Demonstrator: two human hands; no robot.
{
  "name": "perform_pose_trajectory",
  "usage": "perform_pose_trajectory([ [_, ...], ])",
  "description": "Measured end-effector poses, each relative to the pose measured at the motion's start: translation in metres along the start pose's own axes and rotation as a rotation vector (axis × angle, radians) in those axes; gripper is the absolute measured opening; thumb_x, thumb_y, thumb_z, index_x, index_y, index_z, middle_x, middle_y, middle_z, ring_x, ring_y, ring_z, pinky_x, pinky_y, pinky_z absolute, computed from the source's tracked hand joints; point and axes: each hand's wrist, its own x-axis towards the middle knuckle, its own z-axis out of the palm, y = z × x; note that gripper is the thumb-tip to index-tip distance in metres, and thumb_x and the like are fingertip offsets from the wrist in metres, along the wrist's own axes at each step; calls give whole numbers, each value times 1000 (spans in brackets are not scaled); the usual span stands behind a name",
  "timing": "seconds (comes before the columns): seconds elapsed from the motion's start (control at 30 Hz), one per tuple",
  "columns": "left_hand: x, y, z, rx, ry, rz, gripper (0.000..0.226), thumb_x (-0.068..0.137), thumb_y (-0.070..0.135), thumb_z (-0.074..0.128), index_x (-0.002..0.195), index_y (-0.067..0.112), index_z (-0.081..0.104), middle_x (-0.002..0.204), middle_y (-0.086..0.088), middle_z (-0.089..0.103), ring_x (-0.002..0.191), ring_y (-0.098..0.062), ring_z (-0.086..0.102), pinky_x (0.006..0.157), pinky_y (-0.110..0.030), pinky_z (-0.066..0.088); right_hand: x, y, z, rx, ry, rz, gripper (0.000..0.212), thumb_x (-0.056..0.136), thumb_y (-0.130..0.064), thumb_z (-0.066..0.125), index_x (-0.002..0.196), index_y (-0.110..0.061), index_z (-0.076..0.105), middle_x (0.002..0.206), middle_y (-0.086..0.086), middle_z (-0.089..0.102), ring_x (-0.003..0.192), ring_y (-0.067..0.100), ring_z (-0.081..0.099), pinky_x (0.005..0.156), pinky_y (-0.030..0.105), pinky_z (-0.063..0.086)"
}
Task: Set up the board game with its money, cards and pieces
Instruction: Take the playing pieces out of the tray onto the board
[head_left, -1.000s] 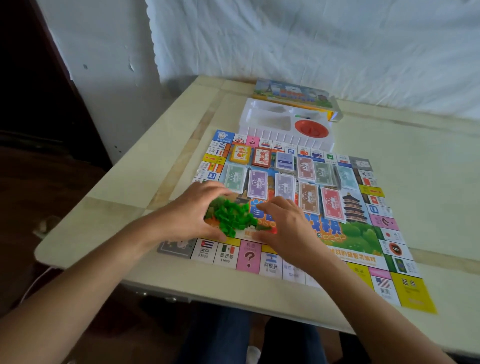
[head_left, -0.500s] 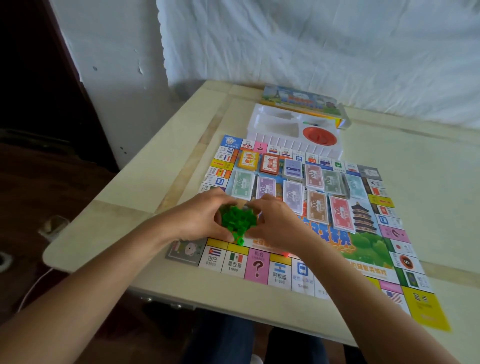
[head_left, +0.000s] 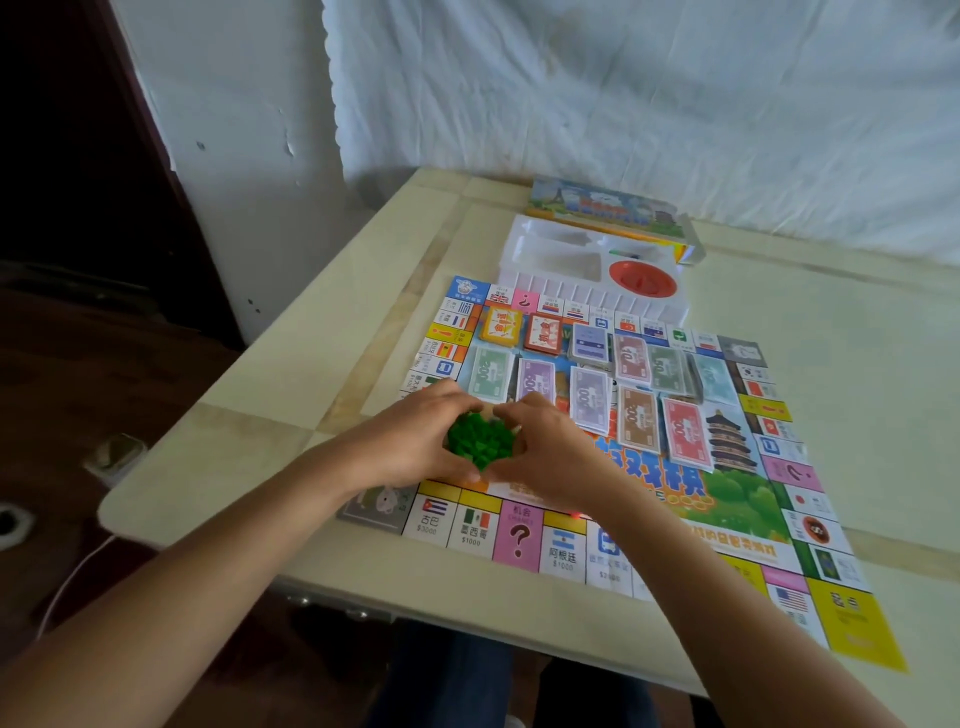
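**Both hands cupping green pieces (head_left: 480, 441) on game board (head_left: 737, 519).**
Near-edge squares are reading "古巴 $3000", "墨西哥 $1000", "阿根廷 $1000" and a pink "?". Money stacks (head_left: 639, 415) are lying in rows beyond the hands. A white tray (head_left: 550, 260) with a red dish (head_left: 642, 279) and the box lid (head_left: 608, 208) are sitting behind on the worktop (head_left: 857, 364). Left hand (head_left: 410, 441) and right hand (head_left: 550, 452) are curling closely round the pile on the board's near-left part.
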Motion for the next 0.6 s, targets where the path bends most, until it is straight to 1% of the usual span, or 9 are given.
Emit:
perform_pose_trajectory([
  [0.07,-3,-2,0,0,3,-3,71,76,36,76,138,25,44,117,12,40,111,-7,44,92,-21,40,-7,4,-11,135,31,23,50,81,-14,71,128,-12,53,109,-1,50,81,9,54,68,18,47],
  [0.13,-7,-2,2,29,35,17,74,75,40,76,140,28,42,124,11,40,116,-7,42,96,-25,42,-20,16,-26,223,121,67,45,82,-8,69,125,-13,56,99,-3,53,77,9,55,67,20,48],
  [0.17,-10,-2,3,67,78,47,76,74,42,77,140,28,42,126,10,40,118,-7,40,98,-26,41,-28,24,-33,204,160,87,42,81,-9,70,121,-14,59,94,-5,53,77,10,55,69,21,48],
  [0.23,-12,-1,8,170,194,140,76,71,46,77,138,27,46,128,8,42,118,-9,37,98,-25,34,-47,37,-41,98,163,111,39,79,-15,73,116,-17,61,88,-12,50,74,4,51,66,15,41],
  [0.3,-11,1,15,251,258,208,76,69,55,74,135,26,50,130,4,45,119,-14,38,96,-31,32,-64,42,-39,34,96,119,42,79,-24,74,118,-20,59,92,-12,48,72,1,47,62,13,37],
  [0.4,-6,-1,23,286,254,209,81,66,74,54,133,30,51,137,2,45,126,-19,38,96,-37,30,-73,37,-24,-17,61,119,50,82,-29,71,127,-22,52,107,-7,45,85,8,49,73,17,40],
  [0.43,-4,0,25,266,255,210,79,66,76,48,131,31,54,138,3,45,127,-19,38,97,-37,30,-72,35,-19,-37,77,114,49,83,-26,70,128,-21,52,109,-6,44,88,9,50,76,20,40],
  [0.5,-1,0,29,202,275,248,66,69,71,48,120,31,62,131,4,53,122,-18,43,95,-38,31,-66,32,-12,-41,112,99,43,85,-23,68,126,-20,55,106,-5,44,88,11,50,77,22,39],
  [0.6,5,4,38,223,267,299,52,74,67,48,106,32,68,123,7,58,117,-19,47,94,-36,29,-57,30,-4,-42,143,68,26,87,-20,65,112,-18,63,98,-4,45,84,15,52,74,25,40],
])
